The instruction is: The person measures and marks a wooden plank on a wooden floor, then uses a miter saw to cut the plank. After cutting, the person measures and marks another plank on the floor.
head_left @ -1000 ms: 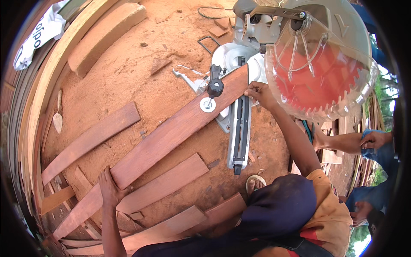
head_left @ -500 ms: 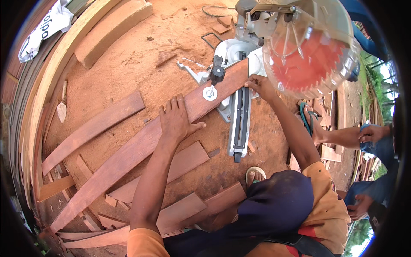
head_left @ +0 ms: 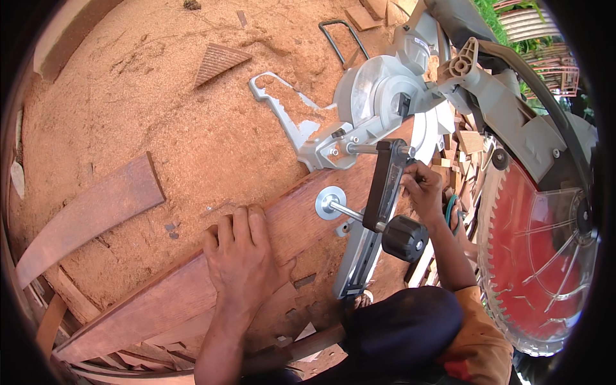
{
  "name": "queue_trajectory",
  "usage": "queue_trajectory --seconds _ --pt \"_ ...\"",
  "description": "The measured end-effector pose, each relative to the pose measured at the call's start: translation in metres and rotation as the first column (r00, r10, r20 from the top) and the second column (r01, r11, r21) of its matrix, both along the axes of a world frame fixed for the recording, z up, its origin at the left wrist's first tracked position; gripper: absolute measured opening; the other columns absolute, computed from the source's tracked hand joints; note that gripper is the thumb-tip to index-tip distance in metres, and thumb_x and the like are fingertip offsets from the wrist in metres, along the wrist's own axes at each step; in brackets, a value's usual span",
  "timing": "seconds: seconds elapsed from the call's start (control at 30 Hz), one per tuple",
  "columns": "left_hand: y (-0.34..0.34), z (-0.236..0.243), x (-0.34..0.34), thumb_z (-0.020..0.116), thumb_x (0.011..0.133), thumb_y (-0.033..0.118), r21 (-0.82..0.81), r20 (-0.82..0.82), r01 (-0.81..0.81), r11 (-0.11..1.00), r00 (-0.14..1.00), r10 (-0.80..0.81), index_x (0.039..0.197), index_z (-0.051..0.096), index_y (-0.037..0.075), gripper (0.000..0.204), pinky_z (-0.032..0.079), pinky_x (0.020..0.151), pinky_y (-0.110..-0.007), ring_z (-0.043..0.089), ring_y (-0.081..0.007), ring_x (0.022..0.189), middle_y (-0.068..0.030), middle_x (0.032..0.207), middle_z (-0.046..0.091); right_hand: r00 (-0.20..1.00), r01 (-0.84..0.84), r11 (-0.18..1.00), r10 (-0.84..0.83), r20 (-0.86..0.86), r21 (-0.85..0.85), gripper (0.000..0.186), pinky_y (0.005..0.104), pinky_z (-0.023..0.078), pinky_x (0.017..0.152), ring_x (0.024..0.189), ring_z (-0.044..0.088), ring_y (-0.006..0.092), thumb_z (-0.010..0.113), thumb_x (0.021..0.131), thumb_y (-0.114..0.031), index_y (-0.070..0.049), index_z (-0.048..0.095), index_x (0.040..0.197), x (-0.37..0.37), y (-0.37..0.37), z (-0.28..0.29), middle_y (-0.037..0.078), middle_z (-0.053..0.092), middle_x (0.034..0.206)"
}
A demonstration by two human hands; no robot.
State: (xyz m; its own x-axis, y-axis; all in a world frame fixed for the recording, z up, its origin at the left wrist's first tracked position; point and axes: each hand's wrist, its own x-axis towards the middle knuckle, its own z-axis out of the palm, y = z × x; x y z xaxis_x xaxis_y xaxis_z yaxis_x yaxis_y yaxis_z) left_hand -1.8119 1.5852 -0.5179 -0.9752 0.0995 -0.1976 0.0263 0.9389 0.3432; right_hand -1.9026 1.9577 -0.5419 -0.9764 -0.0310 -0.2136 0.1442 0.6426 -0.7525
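Note:
A long, curved reddish-brown wooden plank (head_left: 295, 228) slants up to the right, its far part lying on the grey base of a miter saw (head_left: 375, 90). My left hand (head_left: 247, 260) grips the plank midway, fingers bent over its far edge, thumb toward the near edge. A clamp with a black knob (head_left: 404, 241) sets its round metal pad (head_left: 330, 203) on the plank between my hands. Behind the clamp's black arm, my right hand (head_left: 425, 190) has its fingers curled at the plank's right edge; the fingertips are partly hidden. The red toothed blade (head_left: 529, 250) stands raised at the right inside a clear guard.
Sawdust (head_left: 192, 128) covers the ground, where a shorter curved board (head_left: 93, 218) and a triangular grooved offcut (head_left: 221, 63) lie. Several wood scraps (head_left: 471, 142) are piled behind the saw. A thick timber (head_left: 70, 35) lies at the far left. My knee (head_left: 398, 327) is bent below the saw.
My view has moved closer, so saw and clamp look larger and the blade now sits lower right. Both hands stay at the plank, the right one now partly behind the clamp arm.

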Motion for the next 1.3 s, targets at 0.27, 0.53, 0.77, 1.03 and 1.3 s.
queue_trajectory --seconds 0.27,0.53,0.77,1.03,1.3 --pt "0.001 0.000 -0.002 0.091 0.063 0.048 -0.050 -0.050 0.006 0.999 0.999 -0.008 0.117 0.057 0.006 0.076 0.044 0.093 -0.047 0.058 -0.0278 0.108 -0.0097 0.114 0.059 0.963 0.048 0.959 0.030 -0.269 0.278 0.013 0.0282 0.052 0.059 0.068 0.065 0.0114 0.080 0.088 -0.008 -0.004 0.071 0.095 0.062 -0.043 0.036 0.005 0.071 0.080" --pt "-0.007 -0.005 -0.001 0.089 0.061 0.056 -0.045 -0.053 -0.021 0.999 0.998 0.018 0.120 0.059 0.004 0.084 0.048 0.096 -0.050 0.063 -0.0311 0.114 -0.0133 0.117 0.065 0.566 -0.173 0.618 0.699 -0.436 0.767 0.053 0.0391 0.063 0.075 0.101 0.074 0.0299 0.070 0.083 -0.001 -0.022 0.069 0.131 0.071 -0.162 0.175 0.009 0.056 0.149" --pt "-0.001 -0.005 0.005 0.087 0.064 0.059 -0.021 -0.099 0.005 1.000 0.995 -0.007 0.124 0.059 0.004 0.086 0.047 0.102 -0.052 0.063 -0.0308 0.119 -0.0134 0.121 0.065 0.650 -0.193 0.352 0.745 -0.150 0.916 0.046 0.0452 0.064 0.072 0.091 0.076 0.0363 0.059 0.088 -0.001 -0.007 0.062 0.134 0.085 -0.190 0.184 0.021 0.054 0.148" --pt "-0.006 -0.012 0.008 0.086 0.067 0.059 -0.015 -0.095 -0.011 1.000 0.995 0.010 0.133 0.056 0.004 0.091 0.046 0.104 -0.052 0.060 -0.0299 0.125 -0.0125 0.130 0.064 0.625 -0.098 0.225 0.772 -0.116 0.970 0.056 0.0455 0.060 0.083 0.096 0.075 0.0336 0.072 0.084 -0.002 -0.016 0.066 0.139 0.055 -0.246 0.259 0.017 0.075 0.114" --pt "-0.001 -0.010 0.010 0.088 0.064 0.060 0.012 -0.085 0.013 1.000 0.996 -0.012 0.132 0.058 0.005 0.092 0.048 0.102 -0.051 0.062 -0.0292 0.123 -0.0120 0.129 0.065 0.770 -0.400 0.029 0.552 0.319 0.916 0.057 0.0413 0.061 0.080 0.095 0.076 0.0275 0.074 0.081 0.001 -0.017 0.067 0.134 0.036 -0.246 0.238 0.009 0.077 0.105"
